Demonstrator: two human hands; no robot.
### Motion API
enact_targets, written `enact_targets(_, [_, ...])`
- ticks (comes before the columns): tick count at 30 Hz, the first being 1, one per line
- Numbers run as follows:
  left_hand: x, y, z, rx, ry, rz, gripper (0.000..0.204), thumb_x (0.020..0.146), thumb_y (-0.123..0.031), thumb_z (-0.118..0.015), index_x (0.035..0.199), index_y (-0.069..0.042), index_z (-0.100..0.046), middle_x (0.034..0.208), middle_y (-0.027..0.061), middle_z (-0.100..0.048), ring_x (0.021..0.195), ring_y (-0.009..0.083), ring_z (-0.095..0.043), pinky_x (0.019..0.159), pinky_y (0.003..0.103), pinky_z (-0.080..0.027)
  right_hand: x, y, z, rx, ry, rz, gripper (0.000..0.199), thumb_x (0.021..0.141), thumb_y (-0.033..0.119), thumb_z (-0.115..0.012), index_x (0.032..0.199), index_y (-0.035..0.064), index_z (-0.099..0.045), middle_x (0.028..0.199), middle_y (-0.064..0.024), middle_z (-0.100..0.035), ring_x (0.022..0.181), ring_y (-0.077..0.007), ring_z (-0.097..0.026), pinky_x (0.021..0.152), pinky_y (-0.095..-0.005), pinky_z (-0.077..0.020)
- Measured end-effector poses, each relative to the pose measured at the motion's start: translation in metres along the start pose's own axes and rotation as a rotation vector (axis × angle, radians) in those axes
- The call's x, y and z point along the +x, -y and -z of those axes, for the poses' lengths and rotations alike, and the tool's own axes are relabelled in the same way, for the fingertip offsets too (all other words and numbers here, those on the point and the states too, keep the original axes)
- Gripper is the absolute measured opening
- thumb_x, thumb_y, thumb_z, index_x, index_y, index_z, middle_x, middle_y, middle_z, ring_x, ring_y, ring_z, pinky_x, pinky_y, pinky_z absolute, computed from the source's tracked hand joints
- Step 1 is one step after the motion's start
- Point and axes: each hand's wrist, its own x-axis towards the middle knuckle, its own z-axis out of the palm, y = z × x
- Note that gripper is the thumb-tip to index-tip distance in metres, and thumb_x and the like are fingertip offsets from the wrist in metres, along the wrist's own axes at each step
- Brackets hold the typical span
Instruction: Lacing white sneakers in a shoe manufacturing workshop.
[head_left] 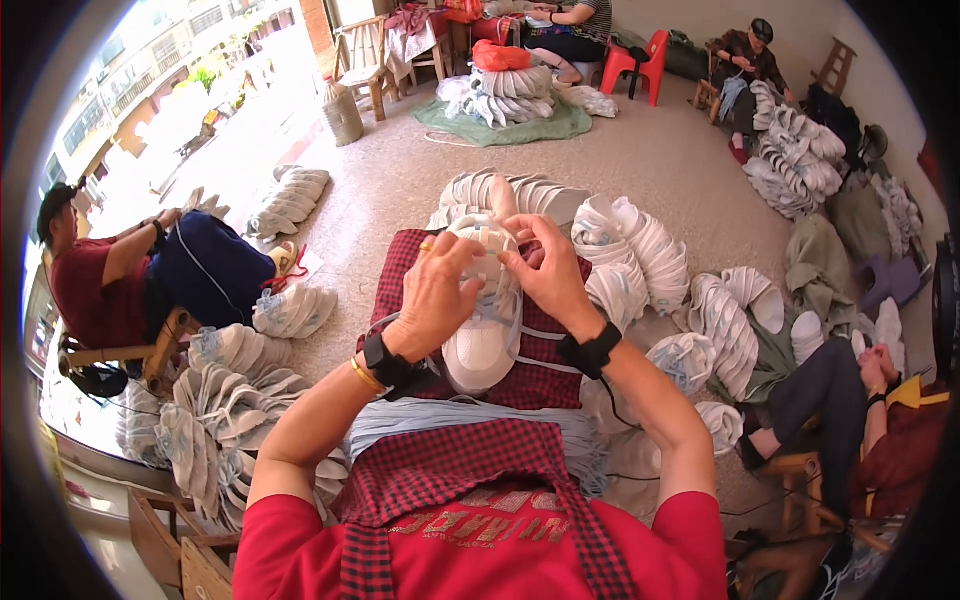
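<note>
Sneaker work on the lap, both hands busy at the laces

White sneaker [487,330] sits toe-toward-the-body on a red checked cloth [540,365] over the lap. Left hand [440,290] curls over its upper, fingers bent and pressing the lace area; right hand [548,270] pinches a lace, fingers close together. Stacks of white shoe uppers [640,250] lie just beyond, more piles [215,400] at left.

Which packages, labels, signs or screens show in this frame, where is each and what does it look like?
Orange bag: on top of the far shoe stack, rounded, plain orange.
Printed chest panel on the red shirt: bottom centre, gold lettering, partly behind a checked cloth.
No screens or signs can be made out.
</note>
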Motion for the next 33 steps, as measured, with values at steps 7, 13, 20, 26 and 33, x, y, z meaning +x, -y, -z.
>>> enact_targets(7, [0.023, 0.010, 0.016, -0.019, 0.114, 0.051, 0.098, 0.061, -0.017, -0.089, 0.147, -0.011, -0.042, 0.131, 0.0194, -0.056, 0.125, 0.0371, -0.051, 0.103, 0.043, -0.040, -0.008, 0.014, -0.002, -0.426, 0.185, 0.382, 0.041, 0.070, 0.004, -0.079, 0.109, 0.0051, -0.067, 0.087, -0.0047, -0.067, 0.101, -0.0280, -0.056, 0.086, -0.0376, -0.0491])
enact_targets(13, [0.030, 0.043, 0.002, -0.335, 0.205, -0.054, 0.082, 0.070, -0.023, -0.084, 0.143, -0.006, -0.049, 0.121, 0.0215, -0.063, 0.118, 0.0360, -0.060, 0.101, 0.043, -0.046, -0.004, 0.019, -0.004, -0.602, 0.278, 0.457, 0.025, 0.073, -0.001, -0.071, 0.097, 0.0023, -0.063, 0.091, -0.0123, -0.062, 0.100, -0.0323, -0.056, 0.086, -0.0413, -0.0492])
enact_targets(20, [0.029, 0.061, 0.021, -0.441, 0.323, 0.066, 0.052, 0.083, -0.012, -0.059, 0.132, 0.002, -0.057, 0.107, 0.0221, -0.070, 0.097, 0.0317, -0.068, 0.088, 0.040, -0.052, 0.014, 0.009, 0.149, -1.003, 0.284, 0.334, 0.018, 0.074, -0.004, -0.060, 0.091, 0.0023, -0.062, 0.090, -0.0160, -0.060, 0.094, -0.0347, -0.055, 0.081, -0.0439, -0.0470])
enact_targets(26, [0.030, 0.061, -0.004, -0.528, 0.133, -0.009, 0.044, 0.079, -0.007, -0.061, 0.123, 0.001, -0.062, 0.100, 0.0201, -0.067, 0.094, 0.0321, -0.066, 0.086, 0.041, -0.051, -0.045, -0.081, 0.303, -1.340, 0.062, 0.054, 0.012, 0.075, 0.003, -0.063, 0.086, 0.0033, -0.063, 0.081, -0.0141, -0.063, 0.083, -0.0351, -0.057, 0.078, -0.0454, -0.0467])
enact_targets(33, [0.000, 0.049, 0.029, -0.328, 0.148, -0.177, 0.021, 0.076, -0.010, -0.072, 0.093, -0.007, -0.061, 0.134, 0.0168, -0.052, 0.125, 0.0354, -0.050, 0.104, 0.048, -0.039, -0.021, -0.042, 0.121, -0.711, 0.212, 0.104, 0.029, 0.080, 0.008, -0.069, 0.108, 0.0059, -0.066, 0.087, -0.0111, -0.062, 0.088, -0.0308, -0.060, 0.079, -0.0431, -0.0487])
